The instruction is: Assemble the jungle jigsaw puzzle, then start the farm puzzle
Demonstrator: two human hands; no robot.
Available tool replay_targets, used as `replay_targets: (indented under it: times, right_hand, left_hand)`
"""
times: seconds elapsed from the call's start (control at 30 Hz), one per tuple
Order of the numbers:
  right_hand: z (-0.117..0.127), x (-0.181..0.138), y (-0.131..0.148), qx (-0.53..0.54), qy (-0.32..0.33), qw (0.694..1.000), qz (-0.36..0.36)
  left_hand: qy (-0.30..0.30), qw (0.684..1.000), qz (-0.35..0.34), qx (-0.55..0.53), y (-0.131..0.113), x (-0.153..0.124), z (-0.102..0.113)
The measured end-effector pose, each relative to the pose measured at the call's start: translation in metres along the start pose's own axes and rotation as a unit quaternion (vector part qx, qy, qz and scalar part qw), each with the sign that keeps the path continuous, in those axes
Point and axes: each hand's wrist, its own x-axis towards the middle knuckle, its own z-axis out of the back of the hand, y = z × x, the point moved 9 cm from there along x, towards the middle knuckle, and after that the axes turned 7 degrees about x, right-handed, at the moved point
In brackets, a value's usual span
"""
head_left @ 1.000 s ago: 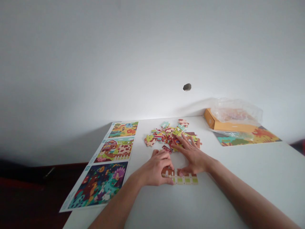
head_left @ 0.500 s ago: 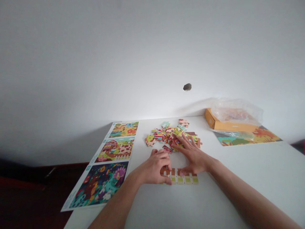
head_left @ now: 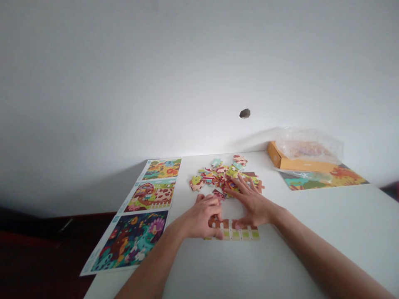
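Note:
A short strip of joined puzzle pieces (head_left: 241,234), showing a fence and green grass, lies on the white table (head_left: 280,265). My left hand (head_left: 201,218) is curled over the strip's left end, fingertips and thumb pinching the piece there. My right hand (head_left: 252,203) lies flat with its fingers spread. Its thumb presses on the strip's top edge and its fingertips rest on the pile of loose puzzle pieces (head_left: 220,174) just behind.
A long sheet with three colourful reference pictures (head_left: 140,207) lies at the left, overhanging the table's edge. At the back right are an orange box (head_left: 291,164), a clear plastic bag (head_left: 308,145) on it, and a colourful picture board (head_left: 324,178). The wall stands behind.
My left hand has shifted slightly left along the strip, baring a little more of the fence pieces. My right hand has stayed put.

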Motion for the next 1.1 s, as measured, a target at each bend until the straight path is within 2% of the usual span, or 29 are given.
replay_targets:
  times: [0.37, 0.63, 1.1]
  right_hand:
    - [0.002, -0.001, 0.004, -0.009, -0.002, 1.0, -0.003]
    - [-0.008, 0.001, 0.027, -0.032, -0.025, 0.998, 0.046]
    - [0.007, -0.003, -0.016, -0.036, -0.048, 0.997, -0.041]
  left_hand:
    - [-0.004, 1.0, 0.007, -0.012, -0.002, -0.001, -0.002]
    - [-0.013, 0.999, 0.028, -0.021, -0.007, 0.004, -0.006]
    - [-0.047, 0.996, 0.075, -0.022, 0.007, 0.002, -0.002]
